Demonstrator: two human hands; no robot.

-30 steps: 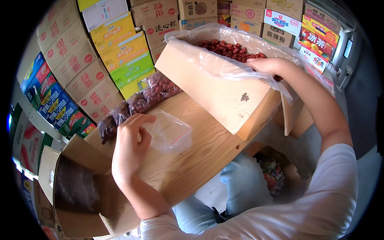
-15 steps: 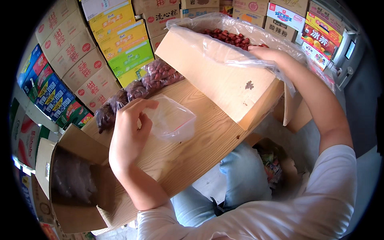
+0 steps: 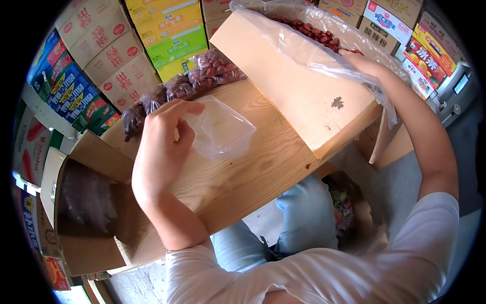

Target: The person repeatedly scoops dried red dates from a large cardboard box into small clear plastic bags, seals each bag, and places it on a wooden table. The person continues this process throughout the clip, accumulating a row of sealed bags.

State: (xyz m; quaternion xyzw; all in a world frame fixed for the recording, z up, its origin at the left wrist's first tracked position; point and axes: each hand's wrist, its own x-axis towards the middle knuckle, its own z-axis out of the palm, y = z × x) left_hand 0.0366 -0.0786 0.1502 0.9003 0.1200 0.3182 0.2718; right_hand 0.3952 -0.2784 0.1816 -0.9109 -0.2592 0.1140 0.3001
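Note:
My left hand (image 3: 164, 134) is closed on the edge of a clear plastic bag (image 3: 225, 126), which hangs with its mouth spread just over the wooden table. A big cardboard box (image 3: 298, 88) lined with clear plastic film (image 3: 273, 38) stands tilted at the far right, with red dates (image 3: 319, 36) inside it. Among these dates is my right hand (image 3: 358, 62), reached over the near rim; its fingertips are hidden. Beyond my left hand, several tied bags of dates (image 3: 179, 87) lie in a row.
An open carton (image 3: 86, 248) with dark plastic inside stands left of the wooden table (image 3: 243, 172). Stacked cartons (image 3: 121, 76) line the far side. Below the table, right of my knees, sits an open container of colourful wrappers (image 3: 344, 207).
The view has shifted, so the table and boxes sit a little differently in the picture. My left hand still pinches the bag, and my right hand remains among the dates.

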